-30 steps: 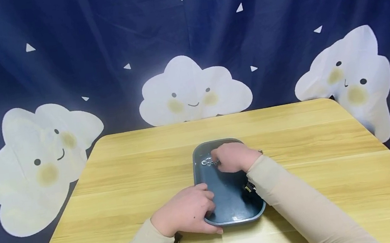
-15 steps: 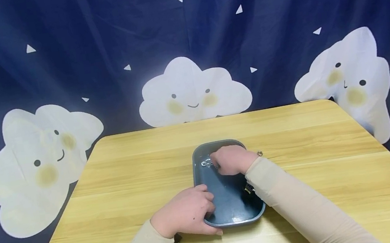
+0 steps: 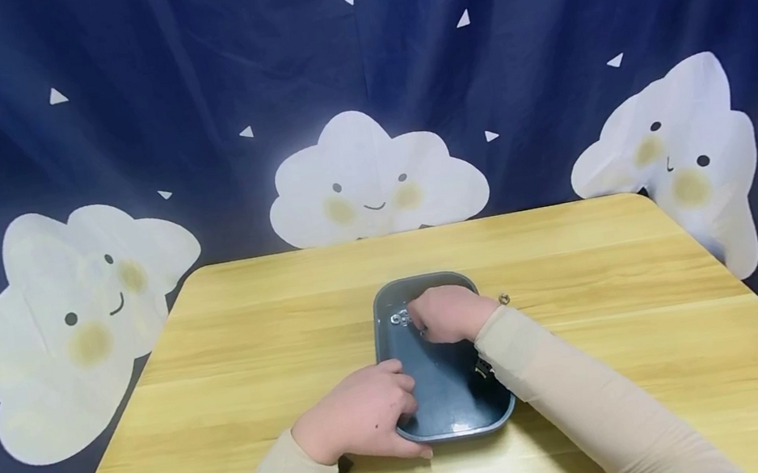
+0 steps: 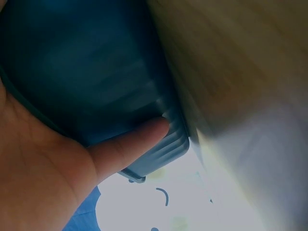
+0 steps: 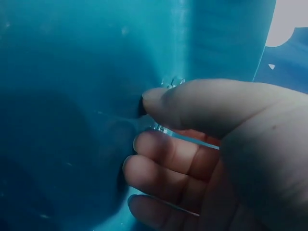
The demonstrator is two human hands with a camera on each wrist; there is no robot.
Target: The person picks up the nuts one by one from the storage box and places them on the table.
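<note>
A dark blue-grey rectangular tray [image 3: 452, 409] lies on the table. My left hand [image 3: 361, 412] grips its near left corner; the fingers curl over the rim and the thumb [image 4: 130, 144] presses on the ribbed outer wall. Inside the far half of the tray, my right hand [image 3: 451, 313] reaches down with curled fingers. A small shiny metal nut [image 5: 160, 128] shows between its thumb and fingers, partly covered. Beside its fingertips several small shiny nuts [image 3: 400, 317] lie together on the tray floor; the hand hides some of them.
One small metal nut [image 3: 503, 299] lies on the wooden table [image 3: 253, 329], just right of the tray. A dark blue curtain [image 3: 351, 52] with white clouds hangs behind the table's far edge.
My right hand has drawn slightly nearer inside the tray, and its fingertips have shifted a little off the nuts. My left hand keeps its hold on the tray.
</note>
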